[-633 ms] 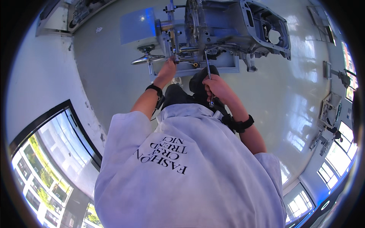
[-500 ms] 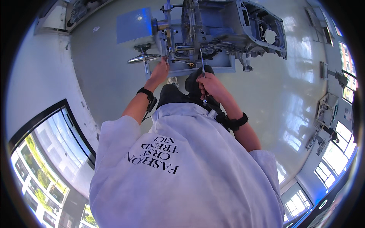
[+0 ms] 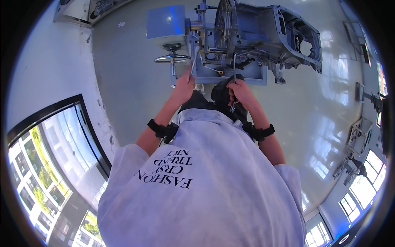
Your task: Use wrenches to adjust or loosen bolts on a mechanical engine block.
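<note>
My right hand (image 3: 242, 92) is closed round a long silver wrench (image 3: 234, 74). One end of the wrench reaches up to the underside of the grey metal gearbox housing (image 3: 263, 35); its other end sticks out below my fist. To the left, my left hand (image 3: 184, 88) is closed on a slim shiny metal tool (image 3: 193, 64), whose kind I cannot make out. That tool points up beside the stand's upright frame, just right of the chrome handwheel (image 3: 172, 59). Whether its tip touches the frame cannot be told.
A grey box (image 3: 166, 22) sits above the handwheel on the stand. The stand's grey base tray (image 3: 257, 76) runs under the housing, near my knees. A wall with a black-framed window (image 3: 61, 136) is at left, and more equipment (image 3: 360, 131) stands at far right.
The view has shifted, so the stand appears farther right. My left hand has drawn back from the stand's frame, and a slim metal tool now shows in it. The right hand keeps the wrench.
</note>
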{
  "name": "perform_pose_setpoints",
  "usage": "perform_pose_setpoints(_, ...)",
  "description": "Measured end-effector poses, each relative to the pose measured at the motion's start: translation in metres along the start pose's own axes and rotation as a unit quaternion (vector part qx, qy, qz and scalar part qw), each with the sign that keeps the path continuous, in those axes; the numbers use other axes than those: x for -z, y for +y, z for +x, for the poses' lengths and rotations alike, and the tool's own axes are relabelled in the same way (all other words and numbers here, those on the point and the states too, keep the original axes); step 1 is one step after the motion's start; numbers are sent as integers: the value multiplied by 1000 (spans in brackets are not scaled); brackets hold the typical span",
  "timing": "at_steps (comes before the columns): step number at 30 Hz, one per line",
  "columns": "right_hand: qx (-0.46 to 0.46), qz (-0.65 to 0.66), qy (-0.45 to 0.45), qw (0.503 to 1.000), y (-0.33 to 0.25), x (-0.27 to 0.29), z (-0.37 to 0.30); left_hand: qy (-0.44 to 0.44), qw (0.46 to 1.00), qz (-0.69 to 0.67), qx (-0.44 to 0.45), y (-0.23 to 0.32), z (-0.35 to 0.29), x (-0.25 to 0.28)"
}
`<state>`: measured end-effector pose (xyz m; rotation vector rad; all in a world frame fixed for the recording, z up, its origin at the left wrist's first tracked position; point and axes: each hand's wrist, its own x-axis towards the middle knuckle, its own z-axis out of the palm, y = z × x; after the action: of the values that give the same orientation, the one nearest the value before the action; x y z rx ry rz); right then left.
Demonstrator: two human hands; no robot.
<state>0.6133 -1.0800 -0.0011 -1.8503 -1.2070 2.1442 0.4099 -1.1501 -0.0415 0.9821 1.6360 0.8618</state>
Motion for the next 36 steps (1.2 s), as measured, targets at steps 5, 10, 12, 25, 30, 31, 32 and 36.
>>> perform_pose_setpoints(5,21,10,-9,1000,0,-4,-1,-43,998,38,-1,15,-10,3)
perform_pose_setpoints(10,20,12,-13,1000,-2,-6,-2,-37,996,74,-35,22,-9,-1)
perform_pose_setpoints(12,17,6,-17,1000,-3,-6,-2,2,980,173,-102,12,-8,-16)
perform_pose_setpoints(25,7,7,6,1000,-7,-9,-11,5,956,270,-118,-78,39,-41)
perform_pose_setpoints(30,33,-1,34,999,-1,-14,-11,70,939,295,-163,-99,66,-45)
perform_pose_setpoints(31,23,-2,42,999,0,-14,-13,69,939,292,-167,-100,70,-48)
perform_pose_setpoints(32,13,-5,49,999,2,-13,-14,92,940,291,-152,-101,74,-51)
perform_pose_setpoints(36,54,-12,38,998,7,-7,-7,113,954,230,-156,-96,67,-48)
